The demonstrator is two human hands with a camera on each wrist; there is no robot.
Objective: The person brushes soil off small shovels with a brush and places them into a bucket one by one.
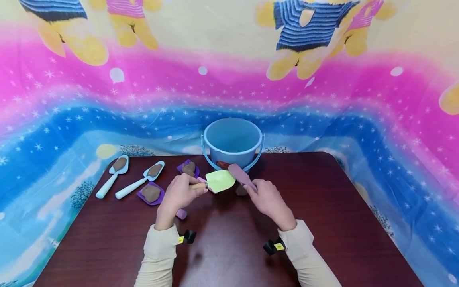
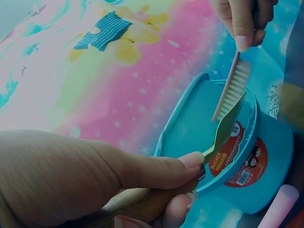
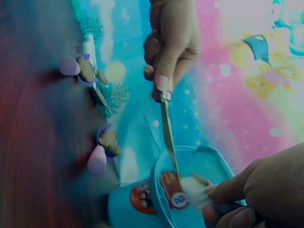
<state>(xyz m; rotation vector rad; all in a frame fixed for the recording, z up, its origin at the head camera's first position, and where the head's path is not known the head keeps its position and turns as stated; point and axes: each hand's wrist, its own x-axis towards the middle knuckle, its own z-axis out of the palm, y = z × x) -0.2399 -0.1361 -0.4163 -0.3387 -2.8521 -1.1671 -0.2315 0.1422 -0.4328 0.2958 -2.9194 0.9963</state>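
Left hand (image 1: 179, 193), centre of the head view: fingers pinching the wooden handle of a green shovel (image 1: 220, 181), thumb along the top. Right hand (image 1: 269, 202), just right of centre: fingers pinching the dark-mauve brush (image 1: 239, 173) at its handle. Pale bristles beside the shovel's far end; in the right wrist view they blur against it, exact contact hard to tell.

Blue bucket (image 1: 239, 156) upright at the back of the table (image 1: 305, 191), upper centre, round red label on its wall, handle down in front. Shovel and brush overlap its lower front in the head view; in the left wrist view, they overlap the bucket's rim.

Left of centre: 2 light-blue scoops (image 1: 107, 186), each with a brown lump (image 1: 155, 170) in its bowl. Nearer the left hand, 2 purple shovels (image 1: 161, 194), each likewise loaded with 1 brown lump. Another dark brown lump (image 1: 241, 190) below the brush, partly hidden.

Behind, printed cloth (image 1: 229, 91): pink and blue bands, bears in striped shirts.
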